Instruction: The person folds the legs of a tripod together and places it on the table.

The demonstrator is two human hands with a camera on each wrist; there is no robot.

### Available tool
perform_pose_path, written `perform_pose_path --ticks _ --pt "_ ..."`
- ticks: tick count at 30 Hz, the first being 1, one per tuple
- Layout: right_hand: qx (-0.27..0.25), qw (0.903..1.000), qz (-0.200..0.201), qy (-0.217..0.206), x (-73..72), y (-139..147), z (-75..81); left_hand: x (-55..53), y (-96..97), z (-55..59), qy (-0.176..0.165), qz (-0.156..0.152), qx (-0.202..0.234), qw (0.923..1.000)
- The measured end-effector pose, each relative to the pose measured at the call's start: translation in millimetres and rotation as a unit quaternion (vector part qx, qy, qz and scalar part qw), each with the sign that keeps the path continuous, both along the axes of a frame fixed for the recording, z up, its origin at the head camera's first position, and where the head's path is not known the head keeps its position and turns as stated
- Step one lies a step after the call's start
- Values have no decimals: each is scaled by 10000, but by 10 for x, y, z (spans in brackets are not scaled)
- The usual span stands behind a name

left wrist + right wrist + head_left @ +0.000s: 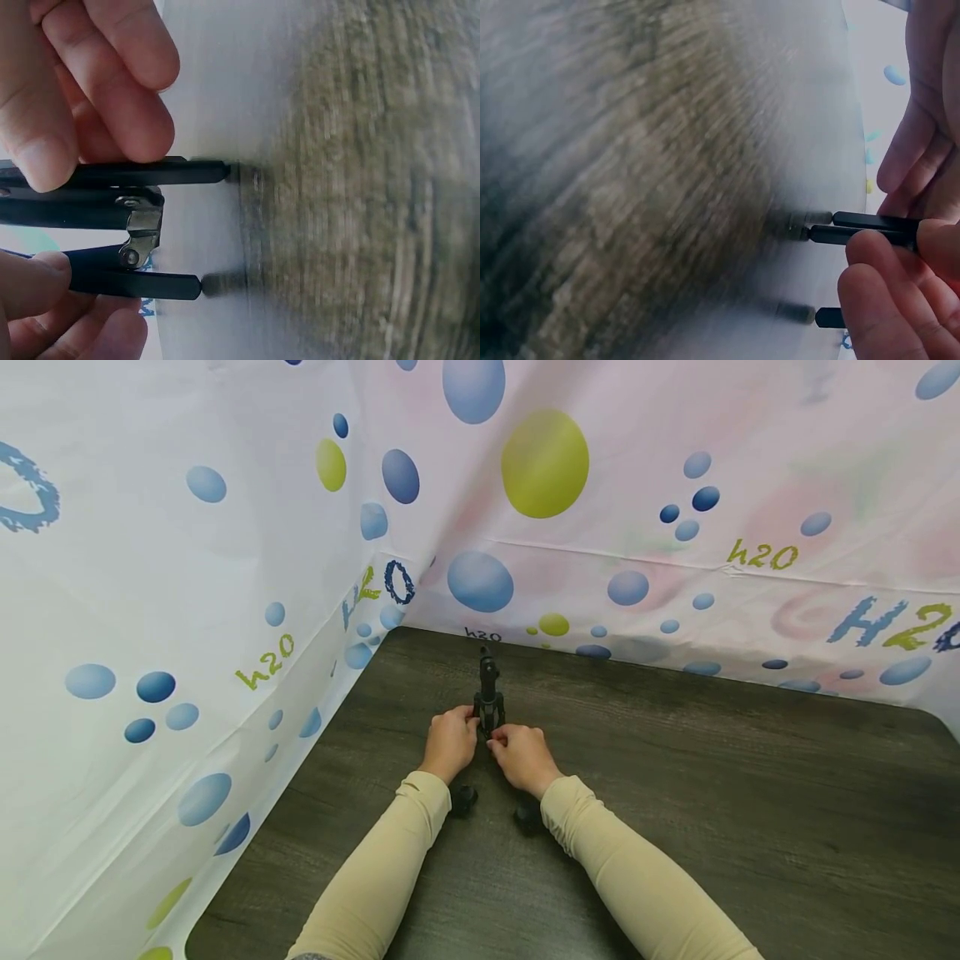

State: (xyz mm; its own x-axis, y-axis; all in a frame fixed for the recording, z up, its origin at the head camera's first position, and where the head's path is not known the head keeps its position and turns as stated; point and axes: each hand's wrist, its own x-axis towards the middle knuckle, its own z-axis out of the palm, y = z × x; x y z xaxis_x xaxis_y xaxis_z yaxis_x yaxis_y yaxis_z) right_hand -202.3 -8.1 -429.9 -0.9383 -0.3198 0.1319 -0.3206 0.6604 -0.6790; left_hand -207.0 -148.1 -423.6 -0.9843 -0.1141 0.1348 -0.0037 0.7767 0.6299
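A small black tripod stands upright on the dark table, its narrow head pointing toward the far edge. My left hand pinches one leg between thumb and fingers. On the other side, my right hand pinches another leg low down. A silver hinged brace joins the leg parts in the left wrist view. Three dark leg ends show in the right wrist view, close over the wood-grain tabletop. The fingers partly cover the upper legs there.
The dark wood-grain table has rounded corners. A white sheet with blue and green dots and H2O lettering hangs along its left and far edges. Dark rounded pieces sit beside both sleeve cuffs.
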Motion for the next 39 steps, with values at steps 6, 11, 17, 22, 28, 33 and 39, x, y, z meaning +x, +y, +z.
perform_pose_path --ticks 6,11,17,22,28,33,39 --pt "-27 10000 23 -63 7 -11 -3 5 5 -5 -47 23 -40 10000" --pt "-92 9998 50 -196 31 -19 -1 22 11 -5 -45 15 -50 10000" --pt "-214 9994 170 -197 64 -7 0 38 29 -7 15 21 25 10000" --pt "-492 9980 245 -322 43 71 -7 46 9 -12 -34 -22 75 10000" --pt "-497 9985 -101 -206 -22 176 38 88 -129 197 361 -68 76 9993" --pt "-490 9984 -274 72 -70 210 36 131 -188 537 1312 -185 305 9907" --pt "-456 9986 -252 58 -100 201 41 216 -102 864 1633 -488 671 9831"
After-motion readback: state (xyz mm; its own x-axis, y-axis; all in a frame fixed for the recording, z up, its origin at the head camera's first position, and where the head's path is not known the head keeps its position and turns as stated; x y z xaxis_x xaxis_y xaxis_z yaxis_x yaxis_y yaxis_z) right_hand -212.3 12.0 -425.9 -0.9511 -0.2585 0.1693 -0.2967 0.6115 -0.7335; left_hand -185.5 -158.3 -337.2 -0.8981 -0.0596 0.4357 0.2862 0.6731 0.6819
